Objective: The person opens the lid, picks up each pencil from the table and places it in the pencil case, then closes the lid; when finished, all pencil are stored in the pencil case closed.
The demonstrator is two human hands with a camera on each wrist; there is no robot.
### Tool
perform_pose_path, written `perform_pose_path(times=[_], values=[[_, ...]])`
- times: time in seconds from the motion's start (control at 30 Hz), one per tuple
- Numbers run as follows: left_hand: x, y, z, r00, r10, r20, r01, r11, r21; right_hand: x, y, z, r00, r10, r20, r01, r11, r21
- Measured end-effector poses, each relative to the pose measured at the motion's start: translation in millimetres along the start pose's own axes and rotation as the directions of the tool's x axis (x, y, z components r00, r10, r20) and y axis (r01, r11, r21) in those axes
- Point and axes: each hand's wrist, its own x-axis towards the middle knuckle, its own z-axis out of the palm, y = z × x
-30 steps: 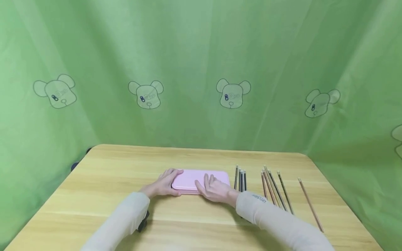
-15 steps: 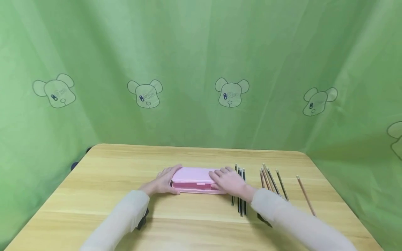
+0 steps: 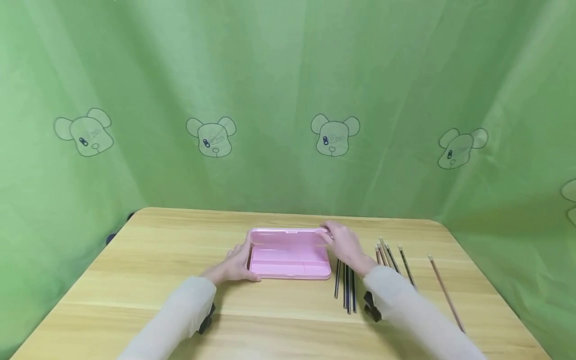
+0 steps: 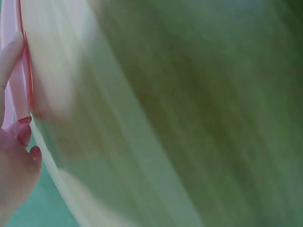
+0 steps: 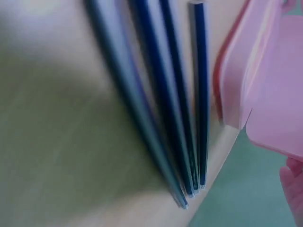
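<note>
A pink pencil case (image 3: pixel 288 275) lies on the table, its lid (image 3: pixel 288 237) raised at the back. Bare compartments show inside. My left hand (image 3: pixel 235 265) grips the case's left end, thumb at the front corner and fingers toward the back; the left wrist view shows the thumb (image 4: pixel 10 56) against its side. At the lid's right corner, my right hand (image 3: pixel 346 248) holds the edge. Only fingertips (image 5: pixel 294 177) of it appear in the right wrist view, by the lid's edge. Several dark pencils (image 3: pixel 346 290) lie just right of the case, partly under the right hand.
Farther right, several pencils (image 3: pixel 408 267) lie in a loose group, partly hidden by the right sleeve. A single reddish-brown pencil (image 3: pixel 445 292) lies apart near the right side of the wooden table (image 3: pixel 189 235). Green curtains (image 3: pixel 270 60) surround the table.
The right hand has moved from the case's front to the lid's right corner, and the lid has swung up from closed to raised. The left hand has stayed at the left end.
</note>
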Motion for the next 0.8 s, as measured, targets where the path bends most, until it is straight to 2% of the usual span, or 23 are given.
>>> perform_pose_path(times=[0.1, 0.17, 0.23, 0.3, 0.33, 0.43, 0.5, 0.63, 0.8], values=[[-0.9, 1.3, 0.5, 1.000, -0.007, 0.014, 0.007, 1.000, 0.003, 4.4, 2.2, 2.9, 0.989, 0.144, -0.041, -0.135, 0.977, 0.165], [-1.9, 2.8, 0.1, 0.999, -0.020, 0.027, 0.020, 1.000, 0.008, 7.0, 4.9, 5.2, 0.977, 0.193, -0.086, -0.167, 0.956, 0.242], [-2.4, 3.9, -0.6, 0.999, -0.034, 0.039, 0.034, 0.999, 0.006, 9.5, 8.1, 7.1, 0.971, 0.200, -0.134, -0.160, 0.952, 0.260], [-2.6, 4.9, -1.8, 0.998, -0.043, 0.049, 0.043, 0.999, 0.014, 11.9, 11.2, 7.9, 0.971, 0.178, -0.158, -0.141, 0.965, 0.220], [-2.3, 5.4, -2.0, 0.998, -0.043, 0.051, 0.042, 0.999, 0.018, 12.2, 13.2, 7.6, 0.976, 0.165, -0.144, -0.139, 0.975, 0.176], [-0.8, 5.4, -2.6, 0.998, -0.035, 0.053, 0.033, 0.999, 0.034, 12.4, 17.8, 6.2, 0.991, 0.131, -0.018, -0.130, 0.991, 0.027], [-0.1, 4.6, -2.6, 0.999, -0.021, 0.048, 0.019, 0.999, 0.035, 11.6, 20.7, 5.4, 0.988, 0.125, 0.095, -0.123, 0.992, -0.032], [0.5, 3.1, -1.7, 0.999, 0.003, 0.044, -0.005, 0.999, 0.049, 7.2, 26.9, 5.7, 0.957, 0.136, 0.256, -0.125, 0.990, -0.060], [1.4, 1.5, -1.1, 0.999, 0.006, 0.048, -0.009, 0.998, 0.062, -1.9, 30.7, 6.3, 0.901, 0.145, 0.409, -0.114, 0.989, -0.098]])
